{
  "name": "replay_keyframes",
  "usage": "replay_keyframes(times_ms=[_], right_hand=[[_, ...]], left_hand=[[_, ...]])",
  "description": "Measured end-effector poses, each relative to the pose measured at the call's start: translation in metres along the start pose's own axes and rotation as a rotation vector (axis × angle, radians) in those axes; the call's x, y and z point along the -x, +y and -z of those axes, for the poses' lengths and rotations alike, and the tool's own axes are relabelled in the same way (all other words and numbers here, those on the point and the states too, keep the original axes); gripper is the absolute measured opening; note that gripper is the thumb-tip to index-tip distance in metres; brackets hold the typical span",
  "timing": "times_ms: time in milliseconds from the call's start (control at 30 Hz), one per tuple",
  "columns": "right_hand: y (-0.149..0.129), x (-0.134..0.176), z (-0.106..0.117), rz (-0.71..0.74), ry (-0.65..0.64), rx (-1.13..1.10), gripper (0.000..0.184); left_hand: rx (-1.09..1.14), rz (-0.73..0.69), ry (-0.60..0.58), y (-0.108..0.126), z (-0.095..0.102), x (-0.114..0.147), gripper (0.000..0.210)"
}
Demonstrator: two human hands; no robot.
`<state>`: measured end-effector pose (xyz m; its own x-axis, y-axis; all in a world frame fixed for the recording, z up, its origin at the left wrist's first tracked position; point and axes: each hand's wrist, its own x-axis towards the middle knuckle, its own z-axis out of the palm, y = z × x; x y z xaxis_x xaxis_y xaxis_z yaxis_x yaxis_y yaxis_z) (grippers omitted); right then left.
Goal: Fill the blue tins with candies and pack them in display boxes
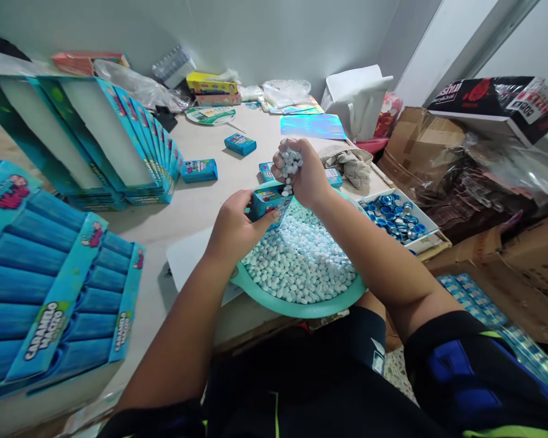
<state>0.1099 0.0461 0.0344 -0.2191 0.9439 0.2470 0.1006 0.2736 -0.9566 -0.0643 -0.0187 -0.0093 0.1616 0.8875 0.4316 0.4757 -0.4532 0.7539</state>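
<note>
My left hand (237,222) is closed around a small blue candy tin (270,205), holding it tilted over the bowl. Just above the tin's opening, my right hand (304,173) is cupped round a heap of pale mint candies (291,163), and a few of them spill down at the tin's rim. Below both hands sits a turquoise bowl (301,309) full of white and pale blue candies (301,261). Two more blue tins, one flat (240,144) and one by the display box (200,170), lie on the table; others are partly hidden behind my right hand.
Blue cardboard display boxes (114,140) stand at the left, with a filled display (59,292) nearer. To the right are a white tray (422,243) of blue caps, a grey cloth glove (351,167) and cardboard boxes (418,143). Bags and packets line the wall.
</note>
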Motion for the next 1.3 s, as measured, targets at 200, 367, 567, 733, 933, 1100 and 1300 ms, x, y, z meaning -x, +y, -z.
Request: replay_keyframes(times_ms=[200,367,567,733,933,1100,1300], right_hand=[[-0.003,0.003,-0.005,-0.055,0.051,-0.105,0.047],[-0.005,0.007,-0.009,-0.063,0.074,-0.173,0.050],[-0.009,0.009,-0.010,-0.065,0.076,-0.297,0.042],[-0.011,0.009,-0.008,-0.111,0.076,-0.263,0.040],[-0.006,0.008,-0.010,-0.052,0.078,-0.272,0.041],[0.000,0.007,-0.011,-0.004,0.051,-0.292,0.034],[-0.003,0.009,-0.013,-0.014,0.055,-0.251,0.029]], left_hand=[[-0.049,-0.033,-0.001,0.000,0.001,0.000,0.033],[-0.051,-0.044,0.004,-0.002,0.001,0.000,0.032],[-0.055,-0.038,0.009,-0.002,0.001,0.000,0.030],[-0.044,-0.037,0.011,-0.003,0.001,0.000,0.030],[-0.044,-0.011,0.026,-0.001,0.001,0.000,0.028],[-0.018,-0.005,0.029,-0.003,0.001,0.000,0.028],[-0.027,-0.006,0.029,-0.004,0.001,0.000,0.027]])
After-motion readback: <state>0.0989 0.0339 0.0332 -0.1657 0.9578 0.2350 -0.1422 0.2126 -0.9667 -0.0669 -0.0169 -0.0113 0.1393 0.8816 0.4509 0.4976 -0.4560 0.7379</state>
